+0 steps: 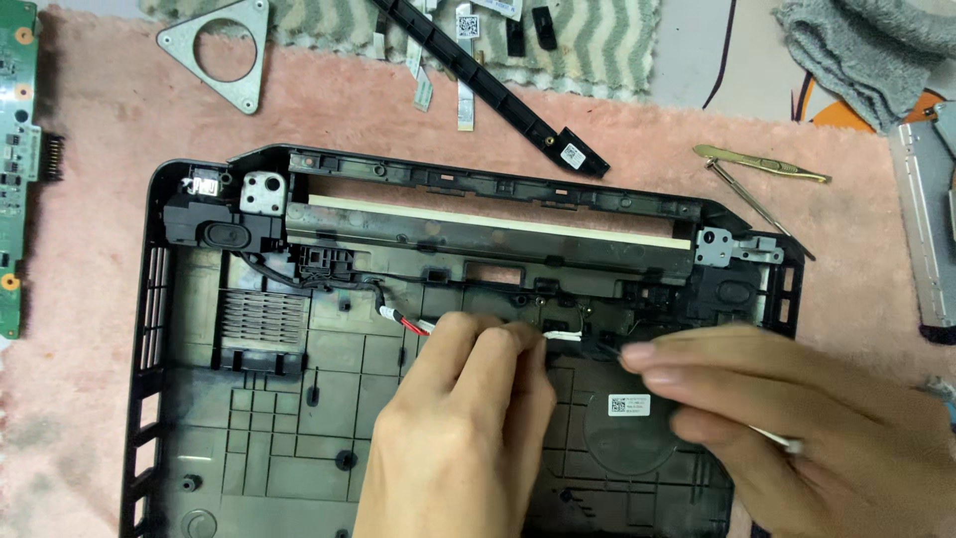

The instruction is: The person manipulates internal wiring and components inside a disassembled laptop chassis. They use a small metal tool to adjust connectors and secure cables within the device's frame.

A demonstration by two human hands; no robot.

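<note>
An empty black laptop base shell (189,399) lies on a pink towel (110,130). My left hand (468,428) rests over its middle, fingertips pinched on a thin cable with a small white connector (563,337) near the shell's centre. My right hand (787,418) comes in from the right, fingers pinched on the same black wire beside that connector. A red and black wire lead (398,317) runs from the left speaker area toward my left fingers. Silver hinge brackets (261,191) sit at the shell's upper corners.
A green circuit board (15,169) lies at the left edge. A silver triangular bracket (224,50), a long black trim strip (498,95) and ribbon cables lie above the shell. Brass tweezers (762,164) and a thin screwdriver lie at upper right, by a grey cloth (866,50).
</note>
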